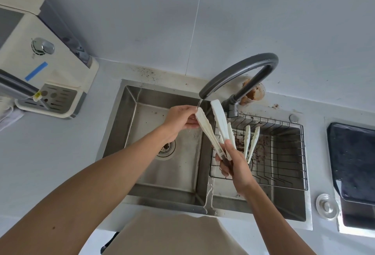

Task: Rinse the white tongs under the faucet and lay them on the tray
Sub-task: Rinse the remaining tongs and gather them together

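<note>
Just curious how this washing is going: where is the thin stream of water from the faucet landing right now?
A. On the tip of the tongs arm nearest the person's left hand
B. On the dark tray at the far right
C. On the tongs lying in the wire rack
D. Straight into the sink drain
A: the thin stream from the faucet meets the tip of the white tongs by the left hand, well above the drain.

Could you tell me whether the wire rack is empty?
No, another pair of white tongs already lies in the wire rack.
</note>
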The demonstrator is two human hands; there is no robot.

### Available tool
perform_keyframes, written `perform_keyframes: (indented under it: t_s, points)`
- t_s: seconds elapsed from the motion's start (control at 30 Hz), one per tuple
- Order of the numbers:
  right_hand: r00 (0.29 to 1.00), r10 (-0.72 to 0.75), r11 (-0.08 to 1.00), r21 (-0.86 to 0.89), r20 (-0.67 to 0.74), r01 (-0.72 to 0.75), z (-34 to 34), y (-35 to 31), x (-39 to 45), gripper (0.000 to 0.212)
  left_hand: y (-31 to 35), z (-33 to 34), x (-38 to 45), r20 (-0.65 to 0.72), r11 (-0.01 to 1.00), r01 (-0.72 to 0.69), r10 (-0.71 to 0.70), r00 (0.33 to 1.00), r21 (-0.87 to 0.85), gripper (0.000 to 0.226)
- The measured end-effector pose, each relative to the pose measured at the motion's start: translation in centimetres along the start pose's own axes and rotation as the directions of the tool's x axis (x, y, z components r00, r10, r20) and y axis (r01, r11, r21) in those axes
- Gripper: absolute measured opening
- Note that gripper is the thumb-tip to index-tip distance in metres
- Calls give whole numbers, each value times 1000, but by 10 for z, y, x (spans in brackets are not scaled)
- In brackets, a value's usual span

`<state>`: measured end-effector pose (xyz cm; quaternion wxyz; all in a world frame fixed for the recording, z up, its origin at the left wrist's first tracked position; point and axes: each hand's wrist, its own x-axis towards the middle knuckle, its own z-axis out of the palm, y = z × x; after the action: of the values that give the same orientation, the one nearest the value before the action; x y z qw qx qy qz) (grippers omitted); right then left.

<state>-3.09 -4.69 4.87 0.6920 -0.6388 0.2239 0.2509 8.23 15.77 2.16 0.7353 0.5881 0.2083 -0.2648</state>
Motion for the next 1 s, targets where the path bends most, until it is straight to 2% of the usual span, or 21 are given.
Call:
perform_keyframes:
  t_s: [0.13, 0.27, 0.43, 0.6, 0.67, 0.73, 0.8, 0.9, 1.0]
  points:
    - [1000, -10, 1000, 6, 4, 10, 2, -5, 1, 89, 3, -1, -2, 10, 998, 16, -15, 1000, -59, 28]
    - [1000, -14, 999, -31, -16, 13, 2, -8, 3, 90, 5, -4, -5, -2, 998, 19, -19, 1000, -57, 31]
    - [1000, -14, 998, -65, -17, 13, -2, -5, 5, 89, 6, -5, -6, -31, 1000, 14, -14, 999, -5, 22]
    - [1000, -15, 999, -39, -7, 14, 2, -5, 8, 69, 2, 6, -6, -47, 1000, -10, 9, 999, -13, 29]
    - [1000, -14, 999, -40, -9, 13, 5, -6, 12, 71, 1, 11, -6, -72, 1000, -25, 26, 997, 9, 28]
    - [1000, -7, 999, -39, 5, 7, 9, -8, 15, 64, 0, 14, -7, -88, 999, -39, 41, 995, 26, 25]
    - [999, 7, 1000, 0, 46, -7, 13, -10, 20, 56, 0, 14, -9, -95, 997, -53, 58, 994, 47, 24]
    - [994, 52, 994, 87, 96, -60, 20, -11, 27, 64, 3, 11, -11, -109, 994, -83, 90, 990, 65, 27]
    - [983, 97, 975, 185, 156, -125, 23, -10, 29, 60, 6, 7, -15, -104, 994, -99, 102, 989, 36, 27]
